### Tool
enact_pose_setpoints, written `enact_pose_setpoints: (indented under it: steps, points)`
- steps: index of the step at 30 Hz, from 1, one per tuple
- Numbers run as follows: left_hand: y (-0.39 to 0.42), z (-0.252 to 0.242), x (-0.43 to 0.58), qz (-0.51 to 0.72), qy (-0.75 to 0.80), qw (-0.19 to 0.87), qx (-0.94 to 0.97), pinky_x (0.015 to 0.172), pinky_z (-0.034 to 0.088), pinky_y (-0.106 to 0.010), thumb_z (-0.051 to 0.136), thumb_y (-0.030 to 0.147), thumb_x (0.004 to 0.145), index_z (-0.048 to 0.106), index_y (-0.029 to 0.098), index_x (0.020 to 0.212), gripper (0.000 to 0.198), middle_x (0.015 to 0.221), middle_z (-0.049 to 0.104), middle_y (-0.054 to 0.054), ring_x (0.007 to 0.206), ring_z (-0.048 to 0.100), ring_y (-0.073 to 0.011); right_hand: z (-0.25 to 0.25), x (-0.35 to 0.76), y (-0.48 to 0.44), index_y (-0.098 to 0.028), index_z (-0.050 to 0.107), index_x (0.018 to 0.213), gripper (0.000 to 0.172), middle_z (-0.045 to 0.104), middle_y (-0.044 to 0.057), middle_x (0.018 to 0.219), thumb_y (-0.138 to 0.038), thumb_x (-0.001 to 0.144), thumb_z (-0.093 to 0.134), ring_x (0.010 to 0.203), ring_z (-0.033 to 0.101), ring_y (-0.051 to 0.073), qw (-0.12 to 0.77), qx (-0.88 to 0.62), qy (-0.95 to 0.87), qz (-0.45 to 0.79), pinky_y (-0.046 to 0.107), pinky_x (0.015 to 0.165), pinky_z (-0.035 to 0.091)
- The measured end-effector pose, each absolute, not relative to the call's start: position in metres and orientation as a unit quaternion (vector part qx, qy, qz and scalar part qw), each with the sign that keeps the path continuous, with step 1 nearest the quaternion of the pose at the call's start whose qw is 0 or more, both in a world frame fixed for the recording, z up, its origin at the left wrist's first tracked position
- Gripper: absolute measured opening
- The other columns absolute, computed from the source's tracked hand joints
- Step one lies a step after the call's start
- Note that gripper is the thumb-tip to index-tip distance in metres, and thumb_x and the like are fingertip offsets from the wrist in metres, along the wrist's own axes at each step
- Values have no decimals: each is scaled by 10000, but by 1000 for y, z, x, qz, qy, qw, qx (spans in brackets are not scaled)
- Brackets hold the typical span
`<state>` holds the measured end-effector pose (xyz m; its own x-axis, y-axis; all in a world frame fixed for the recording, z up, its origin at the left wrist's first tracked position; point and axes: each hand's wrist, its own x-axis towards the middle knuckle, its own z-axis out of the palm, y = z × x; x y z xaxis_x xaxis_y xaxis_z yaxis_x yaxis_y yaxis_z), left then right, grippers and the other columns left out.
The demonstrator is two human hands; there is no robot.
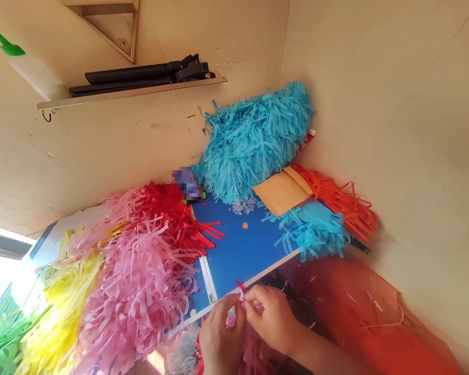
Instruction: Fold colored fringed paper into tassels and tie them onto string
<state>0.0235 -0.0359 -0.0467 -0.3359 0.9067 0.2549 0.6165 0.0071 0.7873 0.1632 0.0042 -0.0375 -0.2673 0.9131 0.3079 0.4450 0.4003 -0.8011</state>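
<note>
Pinching a red-tipped strip [240,286] with left hand [221,332] and right hand [271,315], close together at lower centre of the frame, seemingly for fine control. Having pink tassels [138,291] on the bench [236,258] at lower left, probably for easy reach.

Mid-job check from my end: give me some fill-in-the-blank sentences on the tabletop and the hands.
1. The left hand and right hand meet at a thin strip whose tip is ____.
2. The tabletop is ____.
3. Between the pink fringe and the green fringe lies fringe coloured ____.
4. The loose fringe just right of the tan envelope is ____.

Missing words: red; blue; yellow; orange.
</note>
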Motion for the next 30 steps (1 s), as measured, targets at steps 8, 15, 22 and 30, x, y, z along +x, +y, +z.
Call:
enact_pose_setpoints:
  steps: [8, 15, 22, 30]
  points:
    - [-31, -33, 25, 450, 606, 449, 479, 770, 496, -305, 723, 373, 778, 687, 216, 782, 161, 817, 708, -41, 803, 651, -230, -39, 163, 10, -183, 616, 725, 122, 639, 2, 605, -237, 808, 545, 540, 558, 130, 375, -467, -642, 478, 230, 551, 409]
    - [-27, -25, 14, 534, 510, 635, 226, 599, 417, -186, 851, 411, 692, 694, 183, 756, 284, 683, 654, 5, 625, 538, -102, -23, 179, 11, -167, 616, 718, 339, 517, -29, 588, -461, 884, 587, 551, 435, 112, 396, -458, -569, 557, 224, 541, 362]
    - [-26, -17, 24, 540, 477, 671, 179, 599, 458, -203, 898, 382, 621, 724, 182, 749, 294, 683, 658, 0, 616, 571, -108, -13, 175, 5, -164, 660, 739, 288, 684, 27, 693, -401, 888, 590, 610, 567, 137, 378, -429, -579, 582, 234, 585, 423]
    - [-33, -28, 24, 516, 577, 553, 309, 692, 495, -236, 843, 500, 657, 746, 189, 802, 356, 790, 722, -39, 750, 630, -172, -21, 175, 6, -170, 648, 718, 269, 604, -11, 603, -378, 882, 600, 551, 494, 120, 369, -454, -592, 554, 227, 545, 378]
